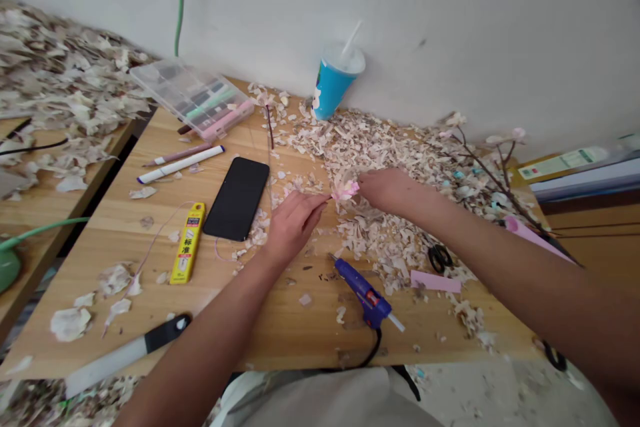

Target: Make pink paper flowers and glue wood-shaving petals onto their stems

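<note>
My left hand (299, 221) pinches the thin stem of a small pink flower (346, 191), whose petals point right. Close beside the blossom is my right hand (387, 188), its fingers curled downward over the pale scraps. Whatever those fingertips grip is hidden; something clear or whitish lies just below them. A purple glue gun (364, 290) with a glue stick in its back rests on the table below both hands. Black-handled scissors (440, 257) lie under my right forearm, near a pink paper strip (435, 281). Dry petal-like scraps (370, 143) cover the table behind my hands.
A blue cup (332, 88) with a straw stands by the wall. Left lie a black phone (237, 199), a yellow blade pack (189, 243), a white marker (181, 165), a clear divided box (195, 97) and a black-handled cutter (127, 355). A flowering branch (493, 177) is at right.
</note>
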Action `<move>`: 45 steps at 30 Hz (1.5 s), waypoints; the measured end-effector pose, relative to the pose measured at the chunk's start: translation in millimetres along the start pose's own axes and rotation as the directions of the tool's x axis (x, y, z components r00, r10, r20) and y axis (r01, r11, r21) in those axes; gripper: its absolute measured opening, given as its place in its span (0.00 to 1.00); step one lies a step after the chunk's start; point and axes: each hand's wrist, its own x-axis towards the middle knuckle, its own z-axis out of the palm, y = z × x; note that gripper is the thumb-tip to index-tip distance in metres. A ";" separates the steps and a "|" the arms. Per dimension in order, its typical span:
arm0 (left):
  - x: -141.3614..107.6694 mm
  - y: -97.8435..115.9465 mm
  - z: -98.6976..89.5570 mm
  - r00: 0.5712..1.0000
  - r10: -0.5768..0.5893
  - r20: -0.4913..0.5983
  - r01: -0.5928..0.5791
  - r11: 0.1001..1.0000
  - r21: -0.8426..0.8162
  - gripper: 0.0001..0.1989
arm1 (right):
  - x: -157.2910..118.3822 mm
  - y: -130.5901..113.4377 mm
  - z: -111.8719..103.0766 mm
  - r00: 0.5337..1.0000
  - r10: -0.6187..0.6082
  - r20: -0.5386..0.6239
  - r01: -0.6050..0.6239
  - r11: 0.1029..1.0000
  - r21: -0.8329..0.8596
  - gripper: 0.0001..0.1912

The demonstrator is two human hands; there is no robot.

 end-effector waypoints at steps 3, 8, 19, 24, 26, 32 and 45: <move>1.8 0.8 -1.3 1.000 0.005 -0.009 -0.005 1.000 0.001 0.10 | -6.5 4.0 -8.0 1.000 -0.004 -0.017 0.004 1.000 0.014 0.07; 6.2 2.8 -3.5 0.999 0.002 -0.032 -0.002 1.000 0.009 0.09 | -30.8 5.1 -19.9 0.989 0.065 -0.129 -0.043 0.985 0.170 0.06; 6.9 5.5 -6.7 0.999 -0.049 -0.010 0.049 0.999 0.024 0.08 | -70.6 -32.0 3.2 0.921 0.390 0.000 -0.011 0.026 1.000 0.14; 9.0 7.0 -9.3 0.999 -0.050 -0.008 0.050 0.997 0.062 0.07 | -72.9 -33.2 4.0 0.891 0.453 -0.008 0.018 -0.018 1.000 0.17; 9.1 7.2 -9.4 0.999 -0.047 -0.004 0.047 0.997 0.069 0.07 | -75.9 -35.2 2.5 0.873 0.487 -0.026 0.031 -0.002 1.000 0.17; 8.1 8.7 -10.2 0.999 -0.029 0.016 0.028 0.996 0.080 0.07 | -89.0 -65.0 -6.9 0.781 0.562 -0.272 0.160 0.242 0.957 0.12; 8.1 11.1 -11.0 1.000 -0.017 -0.004 0.017 0.996 0.087 0.08 | -89.2 -97.9 -7.8 0.575 0.468 -0.672 0.322 0.626 0.711 0.09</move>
